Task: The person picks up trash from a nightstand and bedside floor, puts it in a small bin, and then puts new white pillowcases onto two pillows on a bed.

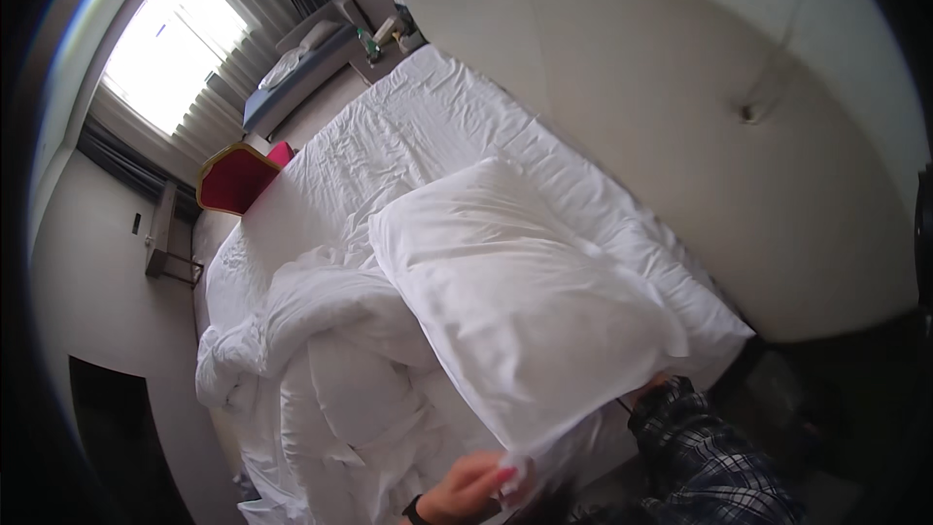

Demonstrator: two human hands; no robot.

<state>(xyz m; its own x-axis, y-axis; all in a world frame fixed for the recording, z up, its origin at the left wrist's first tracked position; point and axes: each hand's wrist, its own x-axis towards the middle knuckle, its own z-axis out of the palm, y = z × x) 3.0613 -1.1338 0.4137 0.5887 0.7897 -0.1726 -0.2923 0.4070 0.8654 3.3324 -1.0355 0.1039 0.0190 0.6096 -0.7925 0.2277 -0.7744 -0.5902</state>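
A plump white pillow [525,284] slants across the bed in front of me, its near edge towards my body. My left hand [474,485] pinches cloth at the pillow's near left corner between thumb and fingers. At the near right edge, my right hand [656,383] holds the pillow from the side, its fingers mostly hidden by the pillowcase. A rumpled white duvet [328,313] is heaped left of the pillow. Beneath both, a wrinkled white sheet [408,117] covers the bed.
A beige padded headboard or wall panel [619,109] runs along the bed's right side. Beyond the far left edge stands a red chair [237,179] with a gold frame. A daybed [299,65] and a small table [379,62] with a green bottle [369,46] are farther off, near the window [175,36].
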